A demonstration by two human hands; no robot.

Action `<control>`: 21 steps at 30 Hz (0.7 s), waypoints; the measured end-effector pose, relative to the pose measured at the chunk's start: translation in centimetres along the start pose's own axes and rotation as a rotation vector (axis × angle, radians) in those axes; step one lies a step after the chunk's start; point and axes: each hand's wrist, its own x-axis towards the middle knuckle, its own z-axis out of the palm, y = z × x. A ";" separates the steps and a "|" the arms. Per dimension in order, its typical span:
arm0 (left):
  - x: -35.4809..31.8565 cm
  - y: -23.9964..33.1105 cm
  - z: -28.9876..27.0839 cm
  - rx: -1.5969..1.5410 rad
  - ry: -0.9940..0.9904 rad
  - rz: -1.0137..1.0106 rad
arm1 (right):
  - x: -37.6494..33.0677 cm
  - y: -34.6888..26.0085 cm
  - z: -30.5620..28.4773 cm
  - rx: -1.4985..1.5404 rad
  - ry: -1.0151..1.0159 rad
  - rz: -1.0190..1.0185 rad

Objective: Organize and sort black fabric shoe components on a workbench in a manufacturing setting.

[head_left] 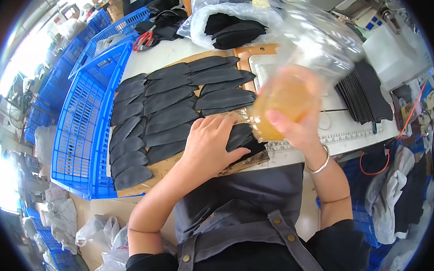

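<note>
In my right hand is a large clear plastic bottle, tilted, with amber liquid gathered in its lower left end. The bottle is smeared by motion. My left hand lies palm down at the near side of the board, fingers stretched out and thumb apart. Its fingertips are close to the bottle's low end; whether they touch it I cannot tell. Overlapping rows of black leaf-shaped pieces cover a brown board on the table. More black pieces show under and beside my left hand.
A blue plastic crate stands against the table's left side. Red-handled scissors lie at the back left. Behind the board sits a plastic bag of black pieces. To the right are a ruler and a stack of black sheets.
</note>
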 end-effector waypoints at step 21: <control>-0.5 0.1 0.4 -0.066 0.133 0.032 | -0.7 0.3 -4.0 -0.291 -0.099 -0.093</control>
